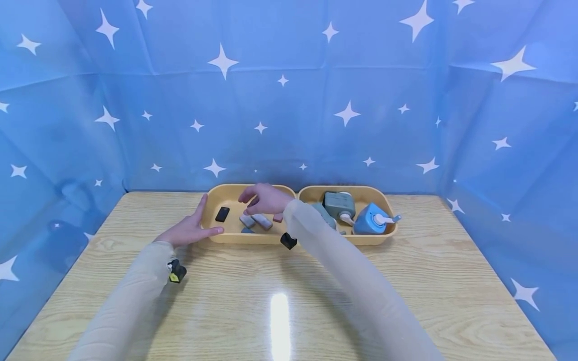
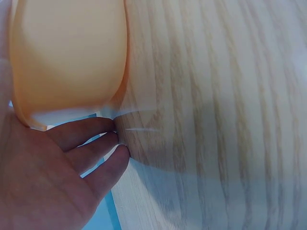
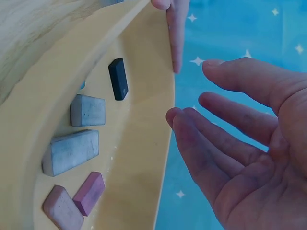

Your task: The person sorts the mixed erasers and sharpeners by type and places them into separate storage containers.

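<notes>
My left hand (image 1: 189, 229) rests against the left end of a tan tray (image 1: 253, 239), its thumb along the front rim and its fingers spread along the outer wall. In the left wrist view, those straight fingers lie beside the tray's outside. My right hand (image 3: 244, 139) hovers over the tray, fingers loosely bent and holding nothing. Inside lie a small black block (image 3: 118, 79), two grey blocks (image 3: 72, 152) and two pinkish blocks (image 3: 89, 193). A blue piece (image 1: 248, 230) shows partly behind the front wall.
A second tan tray (image 1: 368, 240) adjoins on the right. It holds a blue pump bottle (image 1: 368, 220) and grey-green bottles (image 1: 339, 204), partly hidden by my right sleeve (image 1: 343, 260). A blue starred cloth (image 1: 280, 125) stands behind the wooden table (image 1: 235, 296).
</notes>
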Motion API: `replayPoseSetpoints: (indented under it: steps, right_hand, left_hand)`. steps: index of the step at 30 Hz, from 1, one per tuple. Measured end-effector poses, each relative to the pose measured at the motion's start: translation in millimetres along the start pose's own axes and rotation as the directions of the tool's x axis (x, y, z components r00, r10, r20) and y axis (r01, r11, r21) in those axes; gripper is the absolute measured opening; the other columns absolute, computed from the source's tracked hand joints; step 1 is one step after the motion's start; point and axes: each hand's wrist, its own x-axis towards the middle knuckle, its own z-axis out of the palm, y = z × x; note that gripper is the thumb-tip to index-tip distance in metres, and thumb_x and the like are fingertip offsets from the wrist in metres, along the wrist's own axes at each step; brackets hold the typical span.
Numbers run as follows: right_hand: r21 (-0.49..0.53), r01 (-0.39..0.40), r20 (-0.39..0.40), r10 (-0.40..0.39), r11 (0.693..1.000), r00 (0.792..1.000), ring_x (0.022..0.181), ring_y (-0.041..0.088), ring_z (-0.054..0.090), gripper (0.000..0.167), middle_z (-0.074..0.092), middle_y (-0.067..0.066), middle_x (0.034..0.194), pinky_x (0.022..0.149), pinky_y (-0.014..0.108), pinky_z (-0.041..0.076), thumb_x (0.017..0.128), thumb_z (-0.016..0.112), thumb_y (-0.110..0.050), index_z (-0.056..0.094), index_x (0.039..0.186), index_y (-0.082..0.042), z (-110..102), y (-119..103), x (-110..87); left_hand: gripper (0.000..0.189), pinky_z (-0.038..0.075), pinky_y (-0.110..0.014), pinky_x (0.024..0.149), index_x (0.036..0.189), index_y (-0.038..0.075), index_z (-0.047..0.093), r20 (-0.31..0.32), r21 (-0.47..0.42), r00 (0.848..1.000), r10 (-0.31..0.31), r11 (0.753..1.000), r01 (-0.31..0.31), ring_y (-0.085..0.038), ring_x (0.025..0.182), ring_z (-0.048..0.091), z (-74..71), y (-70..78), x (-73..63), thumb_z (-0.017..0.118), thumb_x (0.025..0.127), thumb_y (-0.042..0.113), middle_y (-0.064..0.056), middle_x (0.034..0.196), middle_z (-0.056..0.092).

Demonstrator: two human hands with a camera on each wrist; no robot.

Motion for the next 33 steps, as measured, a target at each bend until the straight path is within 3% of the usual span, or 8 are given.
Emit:
replayPoseSetpoints:
  steps: [4,11,18,26,33]
  right_hand:
    - [-0.018,0.010,-0.010,-0.011,1.000,1.000,0.110,0.018,0.060,0.037,0.060,0.004,0.125,0.085,0.024,0.049,0.091,0.067,-0.013,0.060,0.127,-0.007,0.1,-1.6,-6.2]
    - [-0.054,-0.021,0.006,0.021,0.998,1.000,0.108,0.015,0.058,0.038,0.062,0.002,0.121,0.053,0.030,0.051,0.091,0.069,-0.017,0.061,0.127,-0.011,1.6,-5.4,-16.1]
    - [-0.152,0.090,0.021,-0.088,0.984,0.996,0.101,0.014,0.061,0.034,0.064,0.005,0.119,0.081,0.023,0.050,0.091,0.068,-0.013,0.063,0.124,-0.006,1.5,-7.9,-23.6]
    - [-0.142,0.109,0.017,-0.107,0.984,0.994,0.103,0.021,0.061,0.035,0.064,0.007,0.115,0.075,0.022,0.053,0.090,0.069,-0.009,0.062,0.124,-0.003,5.7,-8.9,-36.8]
    - [-0.181,0.138,0.007,-0.139,0.974,0.990,0.106,0.025,0.060,0.033,0.064,0.008,0.116,0.088,0.031,0.050,0.090,0.068,-0.008,0.063,0.122,-0.003,7.7,-4.4,-51.1]
  left_hand:
    - [0.113,0.023,-0.063,0.106,0.151,0.010,-0.022,-0.003,0.000,1.000,0.002,1.000,-0.002,-0.049,0.136,0.026,0.2,-1.2,0.9,0.065,0.089,0.048,-0.032,0.154,0.013]
    - [0.113,0.024,-0.063,0.106,0.151,0.009,-0.021,-0.002,-0.007,1.000,0.011,1.000,-0.011,-0.050,0.135,0.025,0.6,-2.9,0.8,0.066,0.089,0.048,-0.033,0.153,0.012]
    - [0.113,0.023,-0.063,0.106,0.151,0.010,-0.020,-0.007,-0.012,1.000,0.014,1.000,-0.014,-0.050,0.135,0.026,0.4,-3.2,0.9,0.066,0.088,0.048,-0.032,0.154,0.011]
    - [0.115,0.023,-0.063,0.105,0.151,0.010,-0.021,0.000,-0.012,1.000,0.012,1.000,-0.012,-0.050,0.136,0.024,0.2,-2.2,-0.4,0.066,0.087,0.051,-0.033,0.154,0.009]
    - [0.116,0.025,-0.063,0.105,0.151,0.009,-0.022,0.008,0.001,1.000,0.028,1.000,-0.028,-0.051,0.135,0.024,-1.0,-2.0,-0.8,0.065,0.087,0.053,-0.034,0.153,0.009]
